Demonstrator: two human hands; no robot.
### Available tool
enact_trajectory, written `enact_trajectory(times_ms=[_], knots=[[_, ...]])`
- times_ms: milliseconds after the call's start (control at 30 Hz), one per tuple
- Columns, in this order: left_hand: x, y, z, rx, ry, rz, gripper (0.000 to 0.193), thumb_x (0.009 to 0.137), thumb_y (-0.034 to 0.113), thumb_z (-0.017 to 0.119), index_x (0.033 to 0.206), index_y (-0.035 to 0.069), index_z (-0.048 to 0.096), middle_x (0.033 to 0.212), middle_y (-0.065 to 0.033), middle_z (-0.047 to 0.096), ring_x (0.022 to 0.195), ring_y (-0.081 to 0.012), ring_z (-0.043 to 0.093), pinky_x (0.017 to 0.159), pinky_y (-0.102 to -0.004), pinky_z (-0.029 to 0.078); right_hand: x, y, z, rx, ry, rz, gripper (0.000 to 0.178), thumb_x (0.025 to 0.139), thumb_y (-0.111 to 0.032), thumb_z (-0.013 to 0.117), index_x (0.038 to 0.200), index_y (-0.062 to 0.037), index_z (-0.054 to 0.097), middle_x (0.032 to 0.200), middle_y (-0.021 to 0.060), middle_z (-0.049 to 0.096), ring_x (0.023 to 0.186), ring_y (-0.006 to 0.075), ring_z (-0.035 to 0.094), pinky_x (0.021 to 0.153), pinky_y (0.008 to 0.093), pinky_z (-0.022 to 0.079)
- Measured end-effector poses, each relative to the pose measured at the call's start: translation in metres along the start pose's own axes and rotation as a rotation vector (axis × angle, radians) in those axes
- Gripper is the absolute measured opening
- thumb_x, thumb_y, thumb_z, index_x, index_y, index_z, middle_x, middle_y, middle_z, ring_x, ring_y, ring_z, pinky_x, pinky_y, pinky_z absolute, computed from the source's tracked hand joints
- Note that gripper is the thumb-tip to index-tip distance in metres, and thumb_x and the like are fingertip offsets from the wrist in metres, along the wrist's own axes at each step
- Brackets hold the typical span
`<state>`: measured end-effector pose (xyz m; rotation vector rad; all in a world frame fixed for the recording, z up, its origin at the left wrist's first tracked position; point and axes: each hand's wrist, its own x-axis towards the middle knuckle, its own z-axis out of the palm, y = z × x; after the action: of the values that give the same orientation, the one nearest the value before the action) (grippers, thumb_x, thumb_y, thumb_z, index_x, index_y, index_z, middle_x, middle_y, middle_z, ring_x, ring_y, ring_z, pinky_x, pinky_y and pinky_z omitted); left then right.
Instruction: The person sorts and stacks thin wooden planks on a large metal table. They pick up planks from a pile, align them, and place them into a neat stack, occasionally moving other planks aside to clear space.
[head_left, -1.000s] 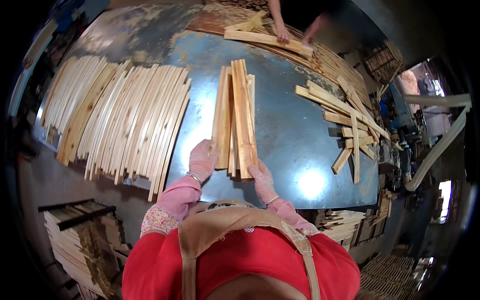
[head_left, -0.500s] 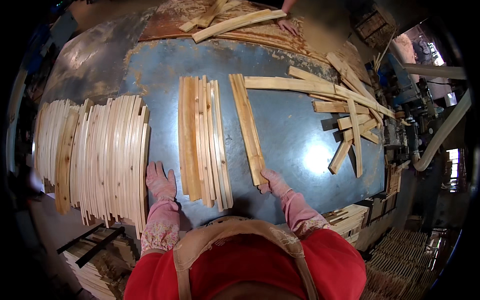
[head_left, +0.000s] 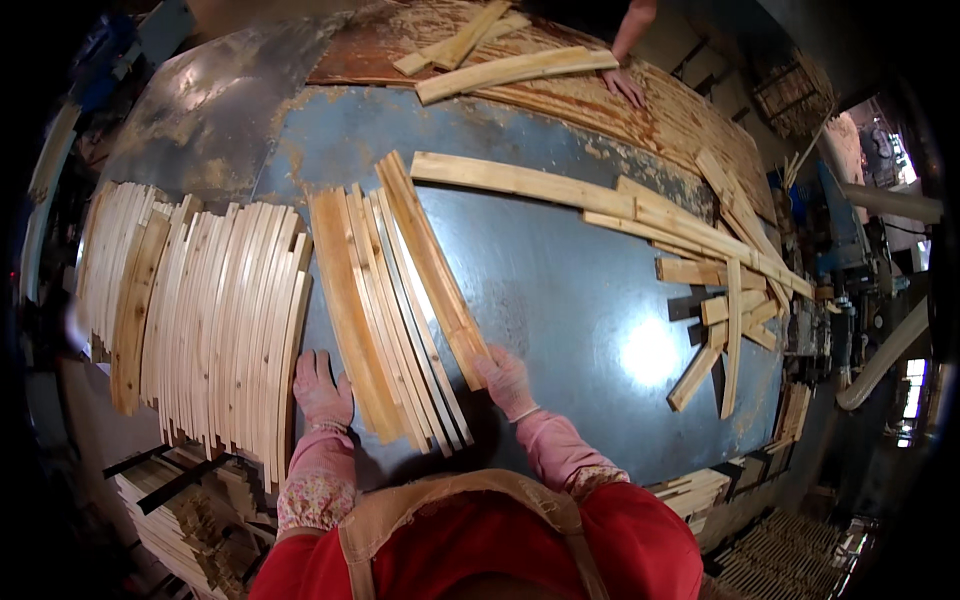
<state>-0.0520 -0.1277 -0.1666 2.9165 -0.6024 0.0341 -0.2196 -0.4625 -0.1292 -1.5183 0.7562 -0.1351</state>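
Note:
My right hand (head_left: 505, 380), in a pink glove, grips the near end of a wooden board (head_left: 430, 265). This board slants away from me along the right side of a small group of wooden slats (head_left: 362, 310), close to it at the far end. My left hand (head_left: 323, 390), also gloved, lies flat with its fingers stretched out on the blue-grey table. It rests beside the near right edge of a large row of slats (head_left: 220, 330) standing side by side, left of the small group.
A jumbled pile of boards (head_left: 735, 290) lies at the right, with a long board (head_left: 520, 182) reaching left from it. Across the table, another person's hand (head_left: 625, 87) rests on a worn wooden sheet near loose boards (head_left: 510, 72). Machinery stands at the far right.
My right hand has drawn its board left toward the small group. That group now sits further left and slants, its far end nearer the large row. My left hand stays flat.

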Motion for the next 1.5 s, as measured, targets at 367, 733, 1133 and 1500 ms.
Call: enact_trajectory(times_ms=[367, 733, 1133, 1500], knots=[[-0.001, 0.006, -0.011, -0.061, -0.047, -0.039, 0.065, 0.090, 0.035, 0.072, 0.147, 0.006, 0.057, 0.159, -0.0217, 0.048, 0.150, -0.0437, 0.042, 0.123, -0.0557, 0.034, 0.060, -0.016, -0.043, -0.357, 0.120, -0.289, 0.033, 0.099, -0.028, 0.076, 0.120, -0.0025, 0.076, 0.106, 0.0161, 0.079, 0.092, 0.0284, 0.075, 0.086, 0.0405, 0.057], [0.001, 0.006, -0.014, -0.079, -0.042, -0.035, 0.068, 0.087, 0.035, 0.073, 0.145, 0.004, 0.056, 0.158, -0.0220, 0.047, 0.146, -0.0466, 0.043, 0.119, -0.0602, 0.034, 0.152, -0.127, -0.004, 0.098, 0.092, 0.033, 0.036, 0.105, -0.037, 0.069, 0.109, -0.0007, 0.073, 0.084, 0.0039, 0.070, 0.065, 0.0139, 0.063, 0.056, 0.0314, 0.049], [-0.008, 0.008, -0.015, -0.100, 0.051, -0.008, 0.066, 0.084, 0.033, 0.075, 0.140, 0.001, 0.061, 0.153, -0.0258, 0.051, 0.146, -0.0462, 0.044, 0.119, -0.0599, 0.036, 0.345, -0.168, 0.038, -1.039, 0.114, -0.494, 0.075, 0.086, -0.048, 0.082, 0.145, -0.0098, 0.056, 0.127, 0.0242, 0.069, 0.119, 0.0415, 0.065, 0.109, 0.0483, 0.050], [-0.002, 0.002, -0.031, -0.154, -0.025, -0.034, 0.069, 0.086, 0.045, 0.076, 0.142, 0.007, 0.063, 0.149, -0.0207, 0.056, 0.140, -0.0415, 0.052, 0.113, -0.0555, 0.044, 0.235, -0.138, 0.009, -1.058, -0.074, -0.076, 0.102, 0.079, -0.049, 0.081, 0.163, -0.0081, 0.040, 0.129, 0.0308, 0.069, 0.129, 0.0479, 0.063, 0.111, 0.0509, 0.051]])
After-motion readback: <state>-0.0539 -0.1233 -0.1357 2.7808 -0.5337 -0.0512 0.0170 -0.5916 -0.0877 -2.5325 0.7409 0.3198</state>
